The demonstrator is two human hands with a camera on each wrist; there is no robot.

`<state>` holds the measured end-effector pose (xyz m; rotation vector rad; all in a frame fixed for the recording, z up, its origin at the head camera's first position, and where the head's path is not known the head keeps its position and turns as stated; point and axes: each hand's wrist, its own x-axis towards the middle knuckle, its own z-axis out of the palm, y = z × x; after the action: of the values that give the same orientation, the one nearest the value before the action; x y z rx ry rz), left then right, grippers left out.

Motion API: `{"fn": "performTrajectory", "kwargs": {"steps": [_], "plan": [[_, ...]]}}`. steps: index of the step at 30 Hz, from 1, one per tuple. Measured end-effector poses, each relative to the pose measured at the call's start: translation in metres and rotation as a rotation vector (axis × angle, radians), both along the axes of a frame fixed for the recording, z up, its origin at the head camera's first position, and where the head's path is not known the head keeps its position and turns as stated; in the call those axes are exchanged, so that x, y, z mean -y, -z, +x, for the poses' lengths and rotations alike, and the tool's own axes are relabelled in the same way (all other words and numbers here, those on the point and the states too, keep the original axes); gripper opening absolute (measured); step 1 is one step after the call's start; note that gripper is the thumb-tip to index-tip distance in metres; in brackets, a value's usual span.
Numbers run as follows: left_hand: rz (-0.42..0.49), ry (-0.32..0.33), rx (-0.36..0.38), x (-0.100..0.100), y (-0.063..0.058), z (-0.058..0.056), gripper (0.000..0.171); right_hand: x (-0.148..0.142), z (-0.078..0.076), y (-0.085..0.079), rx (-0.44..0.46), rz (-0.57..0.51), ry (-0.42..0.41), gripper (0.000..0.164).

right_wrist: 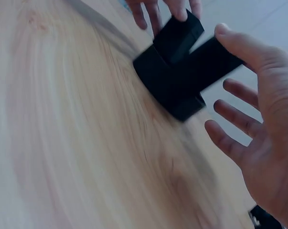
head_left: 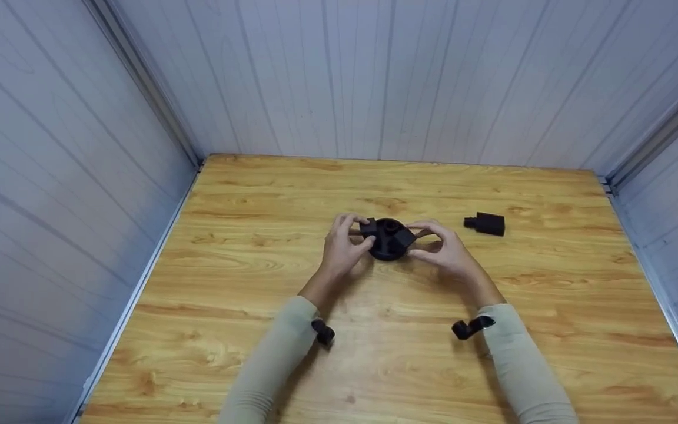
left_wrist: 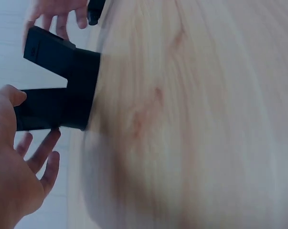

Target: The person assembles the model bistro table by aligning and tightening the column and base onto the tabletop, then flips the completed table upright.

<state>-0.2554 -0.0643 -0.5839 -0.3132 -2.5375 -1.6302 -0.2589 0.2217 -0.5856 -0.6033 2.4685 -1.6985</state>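
Observation:
A black round base (head_left: pixel 385 252) with two black rectangular blocks standing up from it is between my hands, close over the wooden table. My left hand (head_left: pixel 342 248) pinches the left block (head_left: pixel 367 228) with thumb and fingers on opposite sides. On the other side, my right hand (head_left: pixel 451 254) has its thumb and index finger at the right block (head_left: pixel 405 237), gripping its outer end. The blocks lean apart in a V in the left wrist view, rising from the base (left_wrist: pixel 84 90). In the right wrist view, the remaining fingers of the right hand (right_wrist: pixel 277 124) are spread below the block.
A loose black block with a narrow ridged neck (head_left: pixel 490 224) lies on the table (head_left: pixel 245 265), to the right of my right hand. Pale panelled walls (head_left: pixel 351 82) stand at the back and both sides. Small black wrist cameras (head_left: pixel 323 333) sit at both sleeves.

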Motion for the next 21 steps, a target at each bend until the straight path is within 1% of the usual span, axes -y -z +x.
{"fn": "performTrajectory", "kwargs": {"steps": [2, 5, 8, 12, 16, 19, 21], "plan": [[-0.01, -0.024, 0.006, -0.003, -0.002, 0.0, 0.032, -0.009, 0.002, 0.002, 0.006, -0.003, 0.035, 0.056], [-0.033, -0.061, 0.013, -0.007, -0.005, -0.001, 0.036, -0.022, 0.003, 0.003, 0.013, -0.035, 0.09, 0.054], [-0.046, -0.086, -0.01, -0.009, -0.005, -0.003, 0.035, -0.036, 0.005, 0.003, 0.013, -0.052, 0.128, 0.05], [-0.071, -0.089, -0.055, -0.01, -0.003, -0.006, 0.032, -0.052, 0.009, 0.004, -0.007, -0.048, 0.172, 0.048], [-0.09, -0.101, -0.101, -0.009, -0.004, -0.011, 0.03, -0.064, 0.012, 0.005, -0.028, -0.068, 0.21, 0.047], [-0.083, -0.098, -0.126, -0.009, -0.005, -0.015, 0.029, -0.07, 0.014, 0.007, -0.027, -0.094, 0.231, 0.047], [-0.068, -0.08, -0.127, -0.008, -0.005, -0.017, 0.028, -0.073, 0.016, 0.009, -0.021, -0.117, 0.246, 0.047]]}}
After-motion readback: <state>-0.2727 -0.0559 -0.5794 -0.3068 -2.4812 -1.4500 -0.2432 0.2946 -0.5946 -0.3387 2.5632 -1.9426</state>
